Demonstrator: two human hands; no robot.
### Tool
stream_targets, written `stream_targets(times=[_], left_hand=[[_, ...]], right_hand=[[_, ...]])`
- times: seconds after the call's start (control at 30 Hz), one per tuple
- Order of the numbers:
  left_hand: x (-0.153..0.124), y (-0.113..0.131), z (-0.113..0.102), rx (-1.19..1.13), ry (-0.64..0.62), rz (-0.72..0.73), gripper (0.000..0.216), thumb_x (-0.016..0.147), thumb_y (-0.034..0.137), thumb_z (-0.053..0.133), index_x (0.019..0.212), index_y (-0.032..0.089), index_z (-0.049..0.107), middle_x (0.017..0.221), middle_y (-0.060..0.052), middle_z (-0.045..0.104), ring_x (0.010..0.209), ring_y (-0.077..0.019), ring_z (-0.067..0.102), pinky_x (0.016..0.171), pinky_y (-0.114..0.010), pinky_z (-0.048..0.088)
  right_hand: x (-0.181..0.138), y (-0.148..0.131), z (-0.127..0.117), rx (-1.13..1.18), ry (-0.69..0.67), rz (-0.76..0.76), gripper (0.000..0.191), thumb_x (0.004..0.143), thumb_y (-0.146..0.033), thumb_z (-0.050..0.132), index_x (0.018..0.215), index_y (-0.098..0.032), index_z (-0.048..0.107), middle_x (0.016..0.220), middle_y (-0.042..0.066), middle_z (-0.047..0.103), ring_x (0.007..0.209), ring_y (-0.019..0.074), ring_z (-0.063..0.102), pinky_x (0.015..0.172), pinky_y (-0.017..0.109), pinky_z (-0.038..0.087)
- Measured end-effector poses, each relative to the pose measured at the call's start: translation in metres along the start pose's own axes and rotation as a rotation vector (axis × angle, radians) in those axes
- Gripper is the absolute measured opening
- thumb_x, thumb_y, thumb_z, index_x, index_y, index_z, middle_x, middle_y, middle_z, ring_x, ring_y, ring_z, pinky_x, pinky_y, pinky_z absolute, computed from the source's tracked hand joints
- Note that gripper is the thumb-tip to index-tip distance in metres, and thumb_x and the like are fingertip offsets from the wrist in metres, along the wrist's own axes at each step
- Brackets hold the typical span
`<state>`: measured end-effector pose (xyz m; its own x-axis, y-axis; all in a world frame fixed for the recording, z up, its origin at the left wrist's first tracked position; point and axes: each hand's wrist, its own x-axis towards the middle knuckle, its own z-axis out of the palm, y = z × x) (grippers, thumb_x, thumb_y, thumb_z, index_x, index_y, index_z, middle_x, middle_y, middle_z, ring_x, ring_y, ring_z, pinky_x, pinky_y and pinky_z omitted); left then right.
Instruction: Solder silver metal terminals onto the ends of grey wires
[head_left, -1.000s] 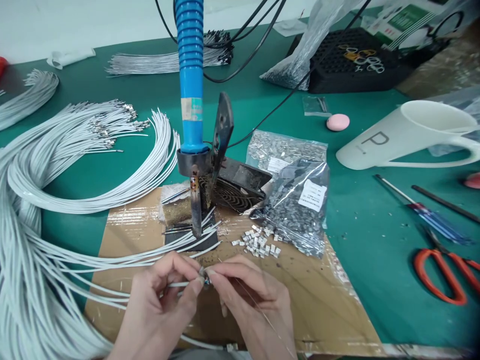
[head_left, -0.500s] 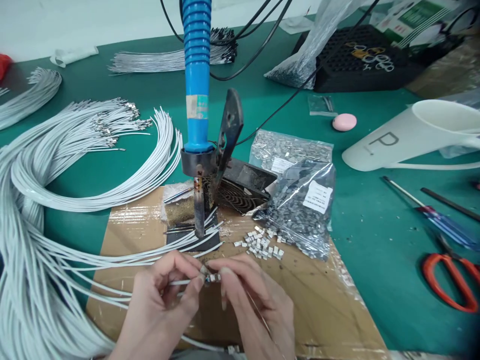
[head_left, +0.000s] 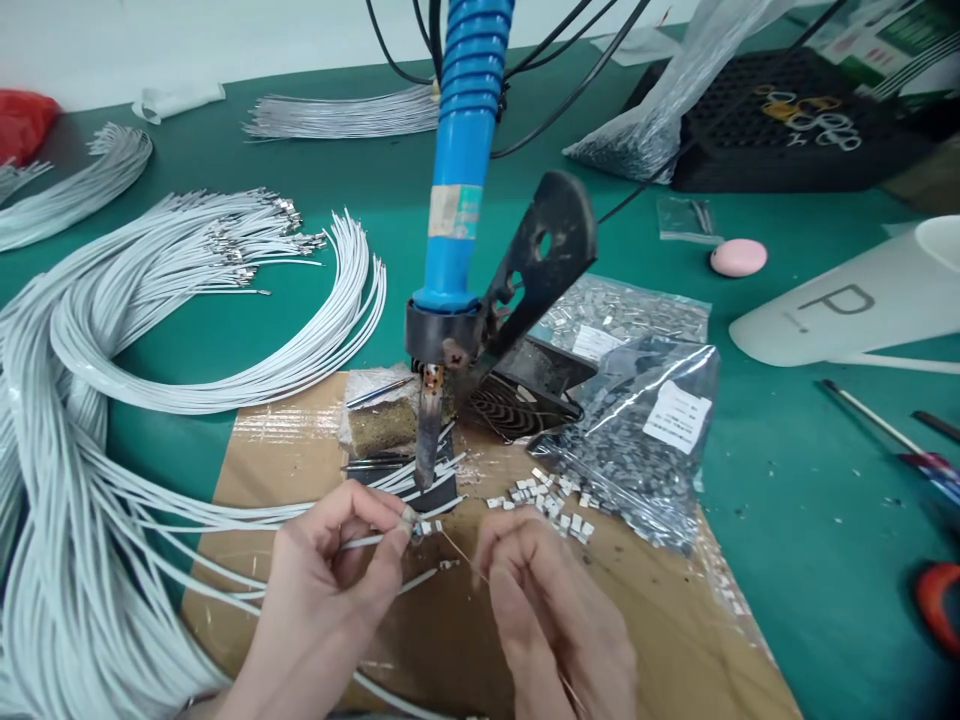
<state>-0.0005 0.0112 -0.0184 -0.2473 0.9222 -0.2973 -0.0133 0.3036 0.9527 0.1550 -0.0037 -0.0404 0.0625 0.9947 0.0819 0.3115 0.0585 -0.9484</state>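
My left hand [head_left: 330,580] pinches the end of a thin white wire [head_left: 371,541] with a small metal terminal [head_left: 427,527] fitted on its tip. That tip sits just below the tip of the blue-handled soldering iron [head_left: 457,200], which stands upright in its black stand [head_left: 540,260]. My right hand [head_left: 555,610] is closed a little to the right, holding a thin strand of solder wire [head_left: 457,550] that points toward the terminal. Loose metal terminals [head_left: 547,498] lie on the taped cardboard sheet [head_left: 660,620] right behind my right hand.
Large bundles of white wires [head_left: 112,330] fill the left side of the green table. Two plastic bags of terminals [head_left: 637,440] lie to the right of the stand. Farther right are a white mug [head_left: 847,300] on its side, a pink eraser [head_left: 739,257], a screwdriver [head_left: 885,430] and scissors [head_left: 941,600].
My right hand let go of the terminal and drew back to the right, now holding out the solder strand. The view shifted right and closer to the iron.
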Motion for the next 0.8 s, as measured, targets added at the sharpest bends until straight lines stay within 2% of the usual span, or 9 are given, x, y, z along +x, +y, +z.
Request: stream_targets(times=[0.07, 0.17, 0.3, 0.47, 0.67, 0.8], left_hand=[[0.002, 0.0, -0.001, -0.002, -0.016, 0.023, 0.017, 0.082, 0.011, 0.076, 0.069, 0.021, 0.071, 0.081, 0.001, 0.076, 0.074, -0.0104, 0.072, 0.067, -0.011, 0.053], [0.005, 0.002, -0.004, 0.032, -0.051, 0.016, 0.017, 0.086, 0.013, 0.074, 0.071, 0.021, 0.071, 0.082, 0.0, 0.076, 0.075, -0.0101, 0.071, 0.067, -0.011, 0.053], [0.008, 0.005, -0.006, 0.112, -0.119, 0.001, 0.015, 0.089, 0.014, 0.073, 0.075, 0.021, 0.071, 0.088, 0.0, 0.077, 0.077, -0.011, 0.073, 0.067, -0.012, 0.054], [0.012, 0.004, -0.006, 0.141, -0.096, 0.009, 0.014, 0.091, 0.016, 0.071, 0.077, 0.021, 0.071, 0.09, -0.001, 0.078, 0.077, -0.0116, 0.073, 0.067, -0.013, 0.054], [0.016, 0.004, -0.006, 0.165, -0.089, -0.013, 0.015, 0.091, 0.019, 0.072, 0.076, 0.02, 0.072, 0.092, -0.003, 0.079, 0.061, -0.0078, 0.061, 0.05, -0.013, 0.042], [0.019, 0.01, -0.005, 0.149, -0.106, 0.016, 0.014, 0.088, 0.016, 0.073, 0.075, 0.02, 0.07, 0.088, -0.001, 0.077, 0.07, -0.0108, 0.069, 0.058, -0.014, 0.049]], right_hand=[[0.003, 0.001, 0.0, 0.029, -0.019, -0.078, 0.022, 0.102, -0.018, 0.055, 0.082, -0.025, 0.054, 0.099, 0.002, 0.068, 0.083, 0.0163, 0.067, 0.078, 0.027, 0.052], [0.005, 0.0, 0.005, 0.118, 0.04, -0.072, 0.021, 0.098, -0.012, 0.06, 0.083, -0.025, 0.056, 0.115, 0.004, 0.074, 0.1, 0.0193, 0.074, 0.087, 0.028, 0.056], [0.004, -0.006, 0.012, 0.234, 0.108, -0.003, 0.021, 0.097, -0.013, 0.061, 0.081, -0.027, 0.058, 0.109, 0.0, 0.08, 0.096, 0.017, 0.077, 0.089, 0.026, 0.06], [0.007, -0.011, 0.014, 0.273, 0.124, 0.091, 0.024, 0.096, -0.011, 0.063, 0.079, -0.027, 0.06, 0.108, -0.004, 0.082, 0.098, 0.0117, 0.079, 0.089, 0.016, 0.059], [0.012, -0.012, 0.012, 0.282, 0.103, 0.121, 0.024, 0.095, -0.01, 0.062, 0.079, -0.028, 0.061, 0.109, -0.005, 0.083, 0.098, 0.0095, 0.08, 0.092, 0.014, 0.059], [0.014, -0.015, 0.011, 0.28, 0.119, 0.133, 0.024, 0.095, -0.012, 0.065, 0.077, -0.028, 0.063, 0.107, -0.003, 0.085, 0.098, 0.0123, 0.082, 0.09, 0.017, 0.061]])
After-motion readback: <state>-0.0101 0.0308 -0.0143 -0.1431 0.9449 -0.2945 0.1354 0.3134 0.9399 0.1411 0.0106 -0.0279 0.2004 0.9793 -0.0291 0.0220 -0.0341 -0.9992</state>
